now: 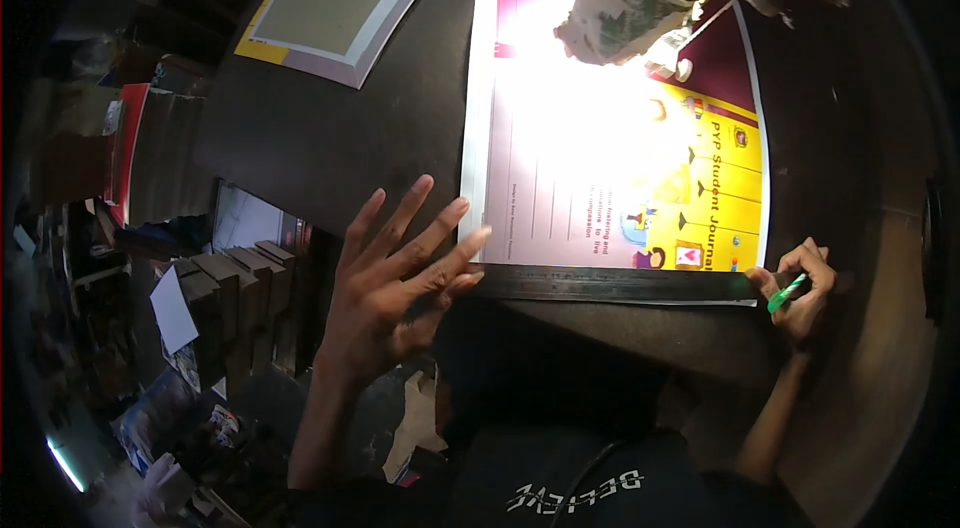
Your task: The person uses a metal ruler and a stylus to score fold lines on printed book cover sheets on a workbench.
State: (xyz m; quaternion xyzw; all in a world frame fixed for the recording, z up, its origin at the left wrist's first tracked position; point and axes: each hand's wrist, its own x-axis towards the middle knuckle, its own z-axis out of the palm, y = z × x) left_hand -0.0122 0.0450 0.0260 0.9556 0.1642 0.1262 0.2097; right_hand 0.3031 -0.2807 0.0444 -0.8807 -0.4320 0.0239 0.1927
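A large printed sheet (735,193) in yellow, pink and maroon with white margins lies on the dark table, its middle washed out by bright light. Along its near edge rests a long dark ruler (620,284), with a pale strip of paper showing below it. My left hand (400,278) is open, fingers spread, its fingertips at the sheet's near left corner by the ruler's end. At the ruler's right end, my right hand (803,288) is closed around a slim green tool (786,294); whether it is a pen or a cutter cannot be made out.
A lamp wrapped in crumpled plastic (640,3) hangs low over the sheet's far part. Another printed sheet (340,3) lies at the far left of the table (400,138). Book stacks (235,298) and a red-covered pile (165,153) stand left, beyond the table edge.
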